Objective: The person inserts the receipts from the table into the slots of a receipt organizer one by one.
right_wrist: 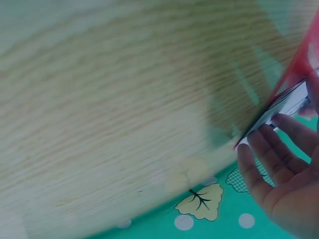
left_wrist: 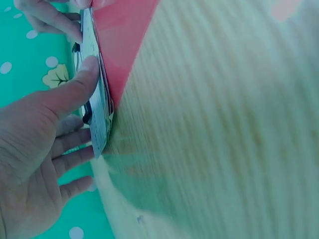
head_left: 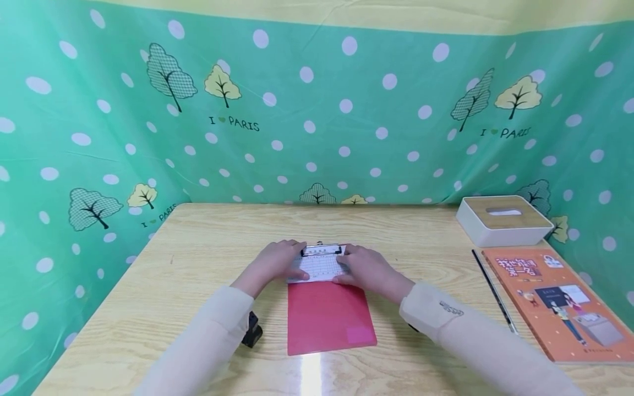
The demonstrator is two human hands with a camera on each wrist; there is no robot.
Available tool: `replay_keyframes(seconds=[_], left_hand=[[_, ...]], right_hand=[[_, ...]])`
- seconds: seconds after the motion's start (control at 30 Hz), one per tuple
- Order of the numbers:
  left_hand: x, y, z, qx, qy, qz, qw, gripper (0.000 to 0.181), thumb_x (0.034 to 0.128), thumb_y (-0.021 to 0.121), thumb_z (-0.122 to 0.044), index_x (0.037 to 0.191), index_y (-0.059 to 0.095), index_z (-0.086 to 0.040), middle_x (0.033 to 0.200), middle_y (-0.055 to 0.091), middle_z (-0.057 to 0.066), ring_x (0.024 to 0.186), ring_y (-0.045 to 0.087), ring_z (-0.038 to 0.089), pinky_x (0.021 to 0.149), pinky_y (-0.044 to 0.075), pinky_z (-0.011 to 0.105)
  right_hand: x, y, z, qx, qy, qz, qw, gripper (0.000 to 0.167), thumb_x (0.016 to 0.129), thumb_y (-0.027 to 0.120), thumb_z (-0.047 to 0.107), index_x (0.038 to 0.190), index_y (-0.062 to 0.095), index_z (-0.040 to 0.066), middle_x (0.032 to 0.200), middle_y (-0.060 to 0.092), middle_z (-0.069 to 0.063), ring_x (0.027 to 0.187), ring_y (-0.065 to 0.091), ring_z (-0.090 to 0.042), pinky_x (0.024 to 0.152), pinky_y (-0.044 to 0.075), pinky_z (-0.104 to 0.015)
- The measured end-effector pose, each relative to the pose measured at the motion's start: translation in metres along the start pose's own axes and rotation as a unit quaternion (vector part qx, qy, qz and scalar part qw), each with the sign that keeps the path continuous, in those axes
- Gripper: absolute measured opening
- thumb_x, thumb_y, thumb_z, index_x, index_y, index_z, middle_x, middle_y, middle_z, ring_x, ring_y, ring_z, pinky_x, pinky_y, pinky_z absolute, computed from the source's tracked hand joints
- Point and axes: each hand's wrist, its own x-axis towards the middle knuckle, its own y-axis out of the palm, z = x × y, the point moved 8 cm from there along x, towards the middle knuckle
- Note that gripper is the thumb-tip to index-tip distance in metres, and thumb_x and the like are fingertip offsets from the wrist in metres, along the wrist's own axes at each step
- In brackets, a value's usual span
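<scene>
A red clip folder (head_left: 329,316) lies flat on the table. At its far end is a small stack of papers (head_left: 322,268) printed with a grid. A metal clip (head_left: 322,250) with black ends crosses the papers' far part. My left hand (head_left: 277,267) holds the stack's left side; in the left wrist view its thumb lies on top and the fingers reach past the edge. The right hand (head_left: 369,268) holds the opposite side, fingers touching the edge in the right wrist view (right_wrist: 284,154), its thumb partly cut off there.
By the left sleeve sits a black object (head_left: 252,331), partly covered. An orange book (head_left: 564,308) lies on the right, with a slim dark pen or brush (head_left: 495,291) beside it. Behind them stands a white tissue box (head_left: 502,220) with a wooden lid. A green dotted curtain (head_left: 317,110) encloses the table.
</scene>
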Motion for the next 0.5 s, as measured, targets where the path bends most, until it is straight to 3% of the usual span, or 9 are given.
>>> replay_keyframes(seconds=[0.17,0.5], left_hand=[[-0.012,0.002,0.001,-0.019,-0.005,-0.007,0.9998,0.083,0.0846,0.081,-0.044,0.146,0.050,0.003,0.145,0.053,0.022,0.135,0.049,0.039,0.111,0.039,0.052],[-0.017,0.008,-0.003,-0.037,-0.005,-0.003,0.9993,0.083,0.0868,0.079,-0.045,0.149,0.047,0.001,0.152,0.048,0.019,0.140,0.044,0.038,0.114,0.034,0.051]], right_hand=[[-0.008,0.001,0.001,-0.021,-0.007,0.005,0.9997,0.060,0.091,0.076,0.044,0.131,0.066,0.001,0.118,0.063,-0.019,0.094,0.063,-0.028,0.083,0.056,-0.042],[-0.031,-0.001,-0.004,0.026,-0.003,0.029,0.9992,0.054,0.095,0.073,0.035,0.136,0.062,0.001,0.133,0.061,-0.021,0.121,0.060,-0.038,0.098,0.051,-0.050]])
